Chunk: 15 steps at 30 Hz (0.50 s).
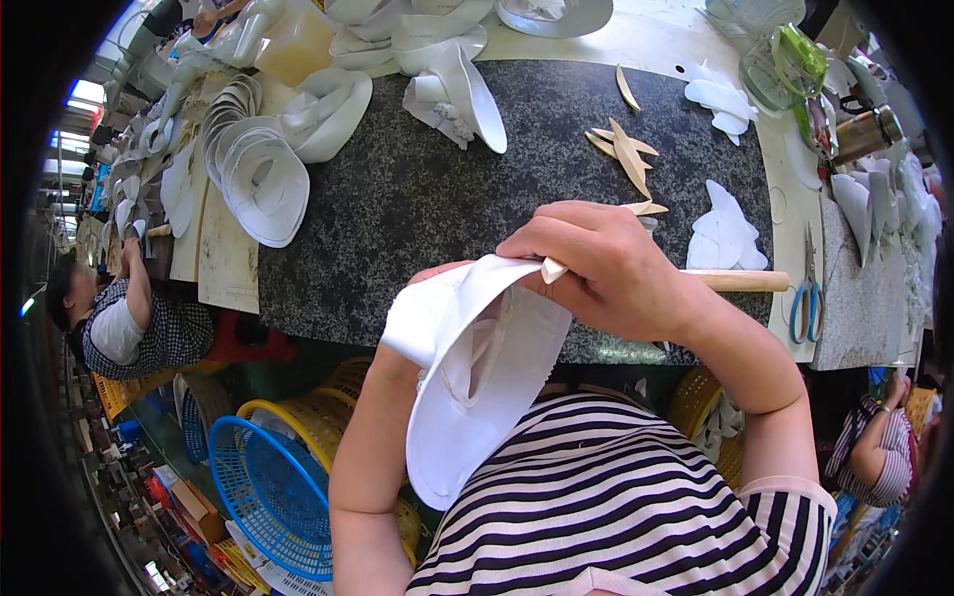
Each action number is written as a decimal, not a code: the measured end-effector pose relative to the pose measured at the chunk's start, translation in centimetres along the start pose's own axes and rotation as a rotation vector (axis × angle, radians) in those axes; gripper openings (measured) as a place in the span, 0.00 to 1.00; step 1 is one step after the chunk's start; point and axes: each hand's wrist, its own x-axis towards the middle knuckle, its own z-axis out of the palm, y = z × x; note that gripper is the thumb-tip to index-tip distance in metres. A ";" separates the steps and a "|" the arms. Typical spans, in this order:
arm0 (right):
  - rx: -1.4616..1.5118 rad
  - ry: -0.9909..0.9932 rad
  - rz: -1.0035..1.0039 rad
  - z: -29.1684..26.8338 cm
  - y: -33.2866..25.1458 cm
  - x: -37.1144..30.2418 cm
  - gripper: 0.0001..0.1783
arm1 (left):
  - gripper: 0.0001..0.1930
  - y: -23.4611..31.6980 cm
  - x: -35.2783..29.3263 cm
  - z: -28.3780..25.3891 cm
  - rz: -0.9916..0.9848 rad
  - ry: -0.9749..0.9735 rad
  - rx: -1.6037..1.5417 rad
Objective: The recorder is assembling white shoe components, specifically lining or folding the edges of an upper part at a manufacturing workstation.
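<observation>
A white shoe upper (497, 368), hollow and with a wide flared rim, is held tilted in front of my chest. My left hand (440, 271) is mostly hidden behind it; only a bit of its fingers shows above the upper. At the upper's top edge my right hand (606, 263) is closed, with a pale pointed tip (554, 269) sticking out beneath its fingers. Several cream leaf-shaped pieces (628, 159) lie on the dark speckled board (397, 214) beyond that hand. A wooden stick (740, 281) lies to the right, partly behind my right wrist.
Stacked white uppers (263, 189) stand at the left, others (452, 94) at the back. White cut pieces (728, 233) and blue-handled scissors (807, 298) lie on the right. A blue basket (268, 497) sits below the table. Co-workers (129, 313) are at both sides.
</observation>
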 end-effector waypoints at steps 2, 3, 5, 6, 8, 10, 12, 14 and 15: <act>0.023 0.017 0.003 0.1 0.1 0.0 0.12 | 0.12 -0.1 0.0 0.0 0.005 0.009 -0.005; 0.033 0.017 0.006 0.1 0.0 0.0 0.12 | 0.12 -0.1 -0.1 0.1 0.006 0.014 -0.004; 0.050 0.020 0.017 0.0 0.0 -0.1 0.10 | 0.12 -0.3 -0.1 0.2 0.011 0.025 -0.003; 0.061 0.012 0.032 0.0 0.0 -0.1 0.10 | 0.12 -0.4 -0.1 0.3 0.014 0.031 -0.002; 0.085 -0.005 0.060 0.0 0.0 -0.2 0.10 | 0.11 -0.5 -0.2 0.5 0.024 0.049 0.006; 0.084 -0.007 0.044 0.3 -0.1 -0.1 0.09 | 0.11 -0.7 -0.4 0.8 0.037 0.074 0.023; 0.076 -0.005 0.035 0.8 -0.1 0.0 0.09 | 0.11 -0.8 -0.6 1.1 0.053 0.107 0.046; 0.048 0.005 0.037 1.2 0.2 -0.1 0.08 | 0.11 -1.0 -0.6 1.6 0.070 0.129 0.066; 0.045 0.026 0.049 1.2 0.5 -0.2 0.07 | 0.11 -1.1 -0.6 1.7 0.073 0.136 0.064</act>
